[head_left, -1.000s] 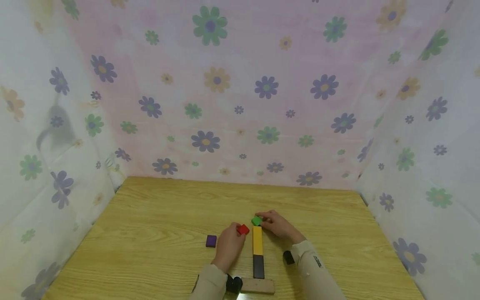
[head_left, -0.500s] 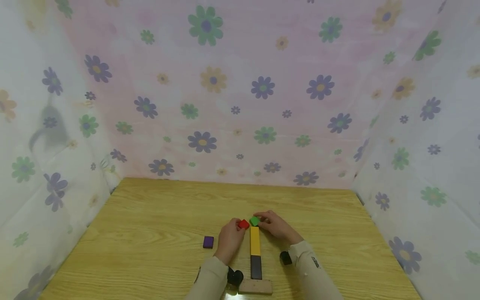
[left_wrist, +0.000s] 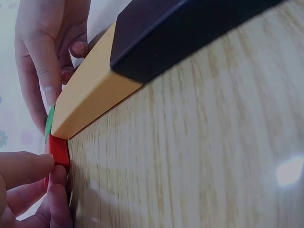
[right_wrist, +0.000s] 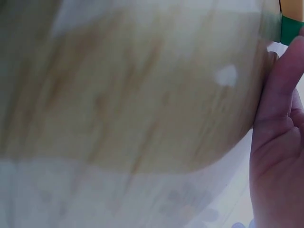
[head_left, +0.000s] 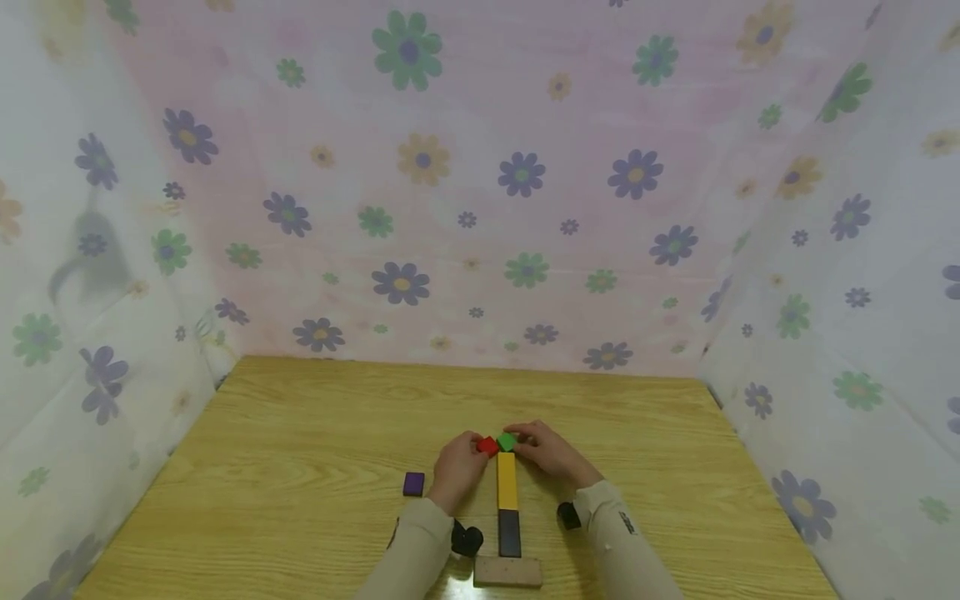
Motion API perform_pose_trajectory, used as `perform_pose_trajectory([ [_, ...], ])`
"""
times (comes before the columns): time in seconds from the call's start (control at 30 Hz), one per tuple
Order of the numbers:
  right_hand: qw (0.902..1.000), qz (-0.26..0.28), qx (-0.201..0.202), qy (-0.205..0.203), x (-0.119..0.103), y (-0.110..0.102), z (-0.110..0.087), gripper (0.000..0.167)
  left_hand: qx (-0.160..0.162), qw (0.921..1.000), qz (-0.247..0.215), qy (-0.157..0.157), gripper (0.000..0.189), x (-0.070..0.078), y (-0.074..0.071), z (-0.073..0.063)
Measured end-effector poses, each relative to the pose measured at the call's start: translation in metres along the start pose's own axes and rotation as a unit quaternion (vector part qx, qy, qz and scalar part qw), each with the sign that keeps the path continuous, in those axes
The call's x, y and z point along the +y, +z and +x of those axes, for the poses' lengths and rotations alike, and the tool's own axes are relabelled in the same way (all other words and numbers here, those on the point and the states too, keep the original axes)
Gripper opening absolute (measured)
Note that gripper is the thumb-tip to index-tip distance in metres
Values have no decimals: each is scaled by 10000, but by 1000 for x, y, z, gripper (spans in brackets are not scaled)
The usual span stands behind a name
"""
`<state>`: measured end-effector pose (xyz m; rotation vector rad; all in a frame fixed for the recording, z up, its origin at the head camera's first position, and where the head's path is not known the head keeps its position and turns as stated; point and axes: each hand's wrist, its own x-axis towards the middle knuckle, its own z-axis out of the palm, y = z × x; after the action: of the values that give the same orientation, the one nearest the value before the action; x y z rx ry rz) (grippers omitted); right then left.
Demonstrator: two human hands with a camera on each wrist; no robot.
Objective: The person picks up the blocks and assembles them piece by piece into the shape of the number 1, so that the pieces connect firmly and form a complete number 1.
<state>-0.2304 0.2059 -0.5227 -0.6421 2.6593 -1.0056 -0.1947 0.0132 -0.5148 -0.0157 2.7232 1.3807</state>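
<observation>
In the head view my left hand [head_left: 457, 472] pinches a red square block [head_left: 487, 447] between thumb and fingers. My right hand [head_left: 555, 453] holds a green square block [head_left: 507, 442] at the far end of a yellow oblong block [head_left: 507, 481]. Red and green sit corner to corner there. A dark oblong block [head_left: 509, 533] continues the line toward me, ending at a pale wooden block [head_left: 507, 572] laid crosswise. Seen from the left wrist, the red block [left_wrist: 59, 151] lies low by the yellow block's end, with the green block [left_wrist: 49, 124] just behind it.
A purple square block [head_left: 413, 484] lies on the table [head_left: 300, 467] left of my left hand. Black wrist cameras [head_left: 467, 540] are on both wrists. Flower-patterned cloth [head_left: 450, 242] hangs at the back and along both sides.
My left hand has moved the red block away from me and rightward, up beside the green block. The right hand stays at the green block. The view has shifted slightly.
</observation>
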Motion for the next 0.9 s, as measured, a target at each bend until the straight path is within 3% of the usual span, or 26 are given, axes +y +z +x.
perform_pose_trajectory([
  [0.33, 9999, 138, 28, 7, -2, 0, 0, 34, -132, 9999, 84, -3, 23, 1, -2, 2],
  [0.57, 9995, 105, 86, -272, -2, -1, -2, 33, -145, 9997, 198, -8, 23, 1, -2, 3],
  [0.9, 9999, 84, -42, 66, -3, -3, 0, 34, -148, 9994, 265, 134, 24, -1, -3, 4],
])
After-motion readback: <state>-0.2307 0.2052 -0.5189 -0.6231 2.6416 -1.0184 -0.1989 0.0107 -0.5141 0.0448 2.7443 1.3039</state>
